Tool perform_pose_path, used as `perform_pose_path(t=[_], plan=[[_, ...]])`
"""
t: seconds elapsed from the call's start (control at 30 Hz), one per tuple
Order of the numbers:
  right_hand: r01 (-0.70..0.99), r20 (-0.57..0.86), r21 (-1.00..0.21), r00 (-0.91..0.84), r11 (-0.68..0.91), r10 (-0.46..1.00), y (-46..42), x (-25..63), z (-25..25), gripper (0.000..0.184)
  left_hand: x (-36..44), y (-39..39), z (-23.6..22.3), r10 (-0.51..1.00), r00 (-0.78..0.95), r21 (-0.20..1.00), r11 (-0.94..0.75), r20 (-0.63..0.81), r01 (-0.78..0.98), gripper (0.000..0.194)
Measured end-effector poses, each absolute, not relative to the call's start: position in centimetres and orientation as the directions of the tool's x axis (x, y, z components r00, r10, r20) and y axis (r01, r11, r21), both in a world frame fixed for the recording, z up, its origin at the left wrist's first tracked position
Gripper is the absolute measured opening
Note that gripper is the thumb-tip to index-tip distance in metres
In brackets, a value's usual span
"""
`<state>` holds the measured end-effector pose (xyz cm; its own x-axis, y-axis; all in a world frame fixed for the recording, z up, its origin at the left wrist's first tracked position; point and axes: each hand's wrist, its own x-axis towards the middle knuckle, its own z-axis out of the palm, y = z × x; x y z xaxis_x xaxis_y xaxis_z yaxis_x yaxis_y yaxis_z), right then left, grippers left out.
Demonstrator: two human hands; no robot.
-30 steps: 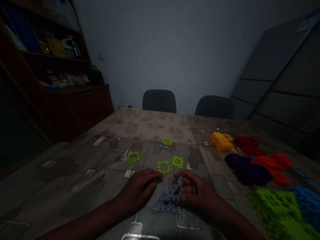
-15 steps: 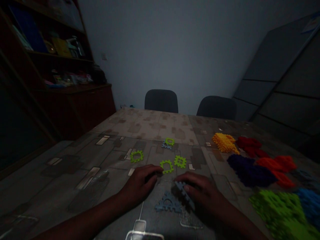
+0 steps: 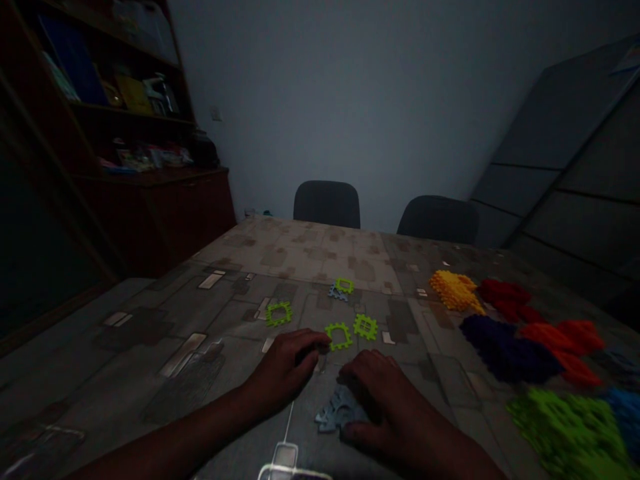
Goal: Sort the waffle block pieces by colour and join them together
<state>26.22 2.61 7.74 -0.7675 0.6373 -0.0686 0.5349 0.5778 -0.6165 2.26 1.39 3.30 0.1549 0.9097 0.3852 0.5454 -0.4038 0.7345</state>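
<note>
My left hand (image 3: 293,360) rests on the table with fingers curled and thumb apart, its fingertips at the left edge of a lime green arched frame piece (image 3: 339,337). My right hand (image 3: 387,400) spans a grey notched triangular piece (image 3: 343,410), fingers at its top and thumb at its lower edge. A second grey piece appears to be stacked with it, but the hand hides much of both. A green window-pane piece (image 3: 365,327) lies beyond my right hand. Another green open frame (image 3: 279,313) lies farther left.
Farther back, a small green frame (image 3: 345,285) overlaps a grey-blue piece (image 3: 337,293). On the right are piles of yellow (image 3: 455,291), dark red (image 3: 507,298), purple (image 3: 507,347), orange (image 3: 565,340), green (image 3: 570,427) and blue pieces (image 3: 623,410). Two chairs (image 3: 327,203) stand behind the table.
My right hand has moved slightly left and down, bringing its tilted grey triangular piece onto or against the one on the table. My left hand stays almost still. The view has shifted slightly.
</note>
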Motion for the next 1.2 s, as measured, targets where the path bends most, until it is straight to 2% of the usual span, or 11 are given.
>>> perform_pose_path(t=[0.07,0.1,0.23,0.3,0.47,0.67,1.03,1.2], plan=[[0.574,-0.140,-0.590,-0.765,0.567,0.628,2.3,26.1,7.3,0.069,2.2,1.4,3.3,0.907,0.164,0.731,-0.410,0.387,0.546,0.026],[0.581,-0.158,-0.577,-0.769,0.574,0.619,2.2,26.0,7.1,0.071,2.2,1.4,3.3,0.906,0.169,0.728,-0.414,0.387,0.546,0.026],[0.565,-0.122,-0.557,-0.781,0.609,0.612,2.1,25.8,6.3,0.053,2.2,1.4,3.4,0.902,0.188,0.721,-0.424,0.388,0.548,0.024],[0.554,-0.104,-0.554,-0.786,0.621,0.609,2.1,26.0,6.3,0.050,2.2,1.3,3.5,0.902,0.195,0.720,-0.425,0.385,0.549,0.024],[0.527,-0.070,-0.555,-0.801,0.644,0.595,2.3,26.2,6.8,0.051,2.2,1.4,3.2,0.903,0.201,0.720,-0.424,0.379,0.549,0.025],[0.520,-0.070,-0.567,-0.804,0.639,0.591,2.2,25.8,6.4,0.066,2.2,1.5,2.9,0.907,0.201,0.724,-0.416,0.369,0.550,0.024],[0.567,-0.104,-0.517,-0.785,0.641,0.611,2.2,25.9,7.0,0.033,2.0,1.6,2.8,0.896,0.204,0.703,-0.437,0.394,0.561,0.025],[0.606,-0.095,-0.523,-0.740,0.599,0.666,2.5,27.3,7.7,0.027,1.9,1.7,3.0,0.894,0.204,0.683,-0.438,0.399,0.584,0.024]])
